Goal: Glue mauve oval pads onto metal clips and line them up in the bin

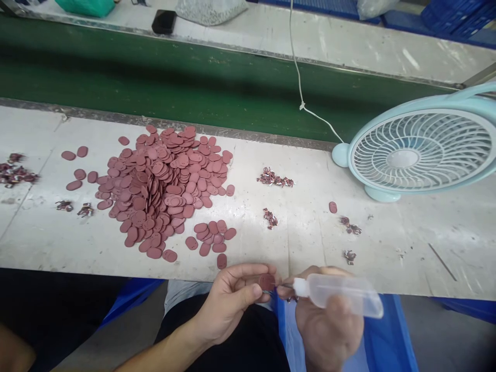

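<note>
Between the thumb and fingers of my left hand (228, 302) is a reddish-brown oval piece (267, 282), held near the table's front edge. My right hand (329, 320) is wrapped round a translucent squeeze bottle (343, 294) with a white collar. The bottle lies almost level, its thin tip pointing left and close to the oval piece; whether they touch I cannot tell. Small dark metallic bits show below the tip, by my right fingers. Left of my hands lies a large heap of similar oval pieces (155, 181), with a smaller group (213, 235) nearer to me.
A pale blue fan (422, 152) stands on the right of the white table (248, 258). Small clusters of metallic parts (273, 177) are scattered about. Below the edge is a blue bin (387, 336). On the back shelf lie a black box (164, 21) and a bag (211, 11).
</note>
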